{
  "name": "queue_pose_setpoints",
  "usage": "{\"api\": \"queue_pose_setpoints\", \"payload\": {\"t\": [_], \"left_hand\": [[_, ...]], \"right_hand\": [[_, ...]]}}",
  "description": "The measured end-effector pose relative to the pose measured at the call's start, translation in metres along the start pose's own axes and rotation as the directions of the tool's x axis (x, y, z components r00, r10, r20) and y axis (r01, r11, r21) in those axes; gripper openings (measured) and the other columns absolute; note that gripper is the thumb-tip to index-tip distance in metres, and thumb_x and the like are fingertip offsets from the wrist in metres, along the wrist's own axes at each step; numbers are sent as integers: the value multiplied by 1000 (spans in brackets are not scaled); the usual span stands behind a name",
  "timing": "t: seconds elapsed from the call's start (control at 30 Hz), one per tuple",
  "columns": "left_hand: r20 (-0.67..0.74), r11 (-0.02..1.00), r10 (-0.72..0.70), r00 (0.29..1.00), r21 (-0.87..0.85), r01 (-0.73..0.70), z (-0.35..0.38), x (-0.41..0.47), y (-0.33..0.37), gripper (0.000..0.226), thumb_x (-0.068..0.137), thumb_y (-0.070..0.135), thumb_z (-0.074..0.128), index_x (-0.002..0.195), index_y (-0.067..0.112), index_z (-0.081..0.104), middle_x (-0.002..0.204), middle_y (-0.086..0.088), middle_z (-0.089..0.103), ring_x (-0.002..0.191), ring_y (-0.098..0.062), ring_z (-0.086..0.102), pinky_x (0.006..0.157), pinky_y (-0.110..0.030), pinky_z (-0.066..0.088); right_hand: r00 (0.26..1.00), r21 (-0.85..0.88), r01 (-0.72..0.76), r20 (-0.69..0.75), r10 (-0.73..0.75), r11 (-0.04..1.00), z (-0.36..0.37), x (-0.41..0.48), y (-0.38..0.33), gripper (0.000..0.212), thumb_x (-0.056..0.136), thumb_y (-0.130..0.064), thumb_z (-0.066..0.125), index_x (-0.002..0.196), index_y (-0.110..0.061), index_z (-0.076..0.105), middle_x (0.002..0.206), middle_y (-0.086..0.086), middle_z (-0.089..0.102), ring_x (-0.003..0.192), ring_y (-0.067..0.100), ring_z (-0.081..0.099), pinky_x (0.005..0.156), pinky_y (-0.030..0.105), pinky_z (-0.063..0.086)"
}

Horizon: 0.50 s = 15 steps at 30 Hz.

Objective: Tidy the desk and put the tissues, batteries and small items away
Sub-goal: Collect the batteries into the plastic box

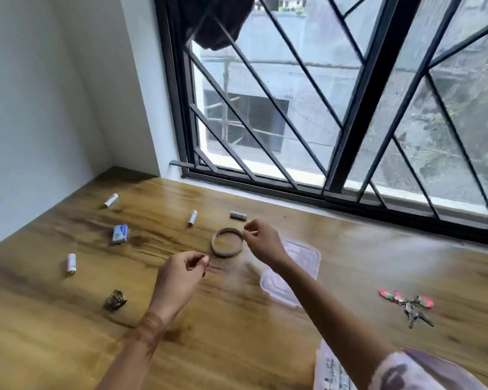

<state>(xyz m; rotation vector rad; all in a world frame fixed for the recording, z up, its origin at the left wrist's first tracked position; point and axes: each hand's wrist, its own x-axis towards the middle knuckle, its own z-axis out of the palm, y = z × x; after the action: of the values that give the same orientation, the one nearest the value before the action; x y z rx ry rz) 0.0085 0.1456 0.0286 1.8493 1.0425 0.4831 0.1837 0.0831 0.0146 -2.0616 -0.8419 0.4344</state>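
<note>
Several white batteries lie on the wooden desk (68, 347): one at the back left (111, 200), one in the middle (192, 218), one at the left (71, 263). A darker battery (238, 215) lies behind a flat metal ring (215, 248). A small blue-and-white tissue pack (119, 234) sits at the left. My left hand (178, 280) hovers just left of the ring, fingers pinched together. My right hand (262, 242) is at the ring's right rim, thumb and forefinger pinched. The blur hides whether anything thin is between either hand's fingers.
A clear plastic lid (307, 257) lies under my right forearm. A brown hair clip (114, 299) sits front left. Keys with pink-green tags (409, 304) lie at the right. Printed paper (328, 370) is at the front edge. A barred window (350, 122) stands behind the desk.
</note>
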Motion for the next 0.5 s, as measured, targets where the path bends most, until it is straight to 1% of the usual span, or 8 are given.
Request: {"api": "queue_pose_setpoints", "payload": {"t": [0.07, 0.17, 0.23, 0.27, 0.33, 0.37, 0.4, 0.5], "left_hand": [[-2, 1000, -8, 1000, 5, 8, -18, 20, -14, 11, 87, 26, 61, 91, 20, 70, 87, 1, 73, 86, -16, 68, 84, -39, 55], [8, 1000, 0, 1000, 19, 0, -41, 49, -29, 16, 86, 26, 62, 94, 15, 71, 88, -1, 73, 87, -17, 68, 85, -35, 54], [17, 999, 15, 1000, 47, -16, -48, 65, -35, 18, 86, 27, 62, 94, 14, 72, 88, -1, 74, 87, -17, 68, 83, -31, 53], [26, 998, 19, 999, 55, -20, -51, 74, -38, 18, 86, 27, 62, 94, 14, 72, 87, -2, 74, 87, -17, 68, 82, -31, 53], [50, 998, 18, 999, 60, -21, -53, 90, -44, 18, 85, 27, 62, 92, 13, 73, 87, -4, 75, 86, -21, 68, 79, -30, 53], [60, 998, 14, 998, 58, -18, -52, 98, -46, 19, 85, 27, 62, 91, 13, 72, 86, -6, 74, 86, -24, 68, 76, -31, 51], [63, 998, 15, 998, 64, -20, -51, 104, -47, 19, 85, 27, 61, 91, 13, 72, 87, -6, 74, 88, -26, 67, 75, -30, 51], [74, 989, 14, 997, 147, -24, -44, 123, -48, 20, 87, 30, 59, 93, 15, 70, 93, -4, 73, 92, -24, 65, 71, -25, 46]], "right_hand": [[998, -199, 64, 10, -63, 978, 16, 29, -1, 27, 90, -14, 48, 114, -4, 57, 119, 14, 59, 110, 30, 53, 87, 32, 41], [994, -390, 102, 70, -81, 915, 35, 71, 2, 31, 86, -2, 43, 114, -7, 56, 126, 14, 53, 110, 35, 53, 86, 36, 44], [993, -470, 74, 119, -20, 879, 40, 90, 8, 43, 81, 2, 41, 121, -11, 51, 141, 12, 42, 120, 33, 48, 92, 39, 45], [989, -500, 55, 145, 21, 864, 41, 97, 10, 47, 82, 1, 41, 126, -13, 48, 147, 11, 34, 127, 31, 43, 96, 40, 43], [979, -541, 40, 191, 76, 840, 42, 104, 13, 51, 83, -1, 43, 131, -17, 46, 152, 8, 25, 132, 27, 37, 100, 40, 40], [975, -559, 44, 203, 86, 828, 43, 106, 14, 51, 83, -2, 45, 131, -20, 47, 152, 7, 27, 132, 26, 37, 100, 39, 40], [976, -582, 54, 201, 79, 812, 43, 105, 14, 50, 84, -4, 46, 131, -21, 47, 148, 6, 33, 129, 26, 40, 98, 38, 42], [995, -633, 58, 97, 5, 772, 46, 104, 12, 35, 87, -9, 46, 121, -13, 53, 125, 11, 57, 109, 31, 54, 79, 36, 45]]}}
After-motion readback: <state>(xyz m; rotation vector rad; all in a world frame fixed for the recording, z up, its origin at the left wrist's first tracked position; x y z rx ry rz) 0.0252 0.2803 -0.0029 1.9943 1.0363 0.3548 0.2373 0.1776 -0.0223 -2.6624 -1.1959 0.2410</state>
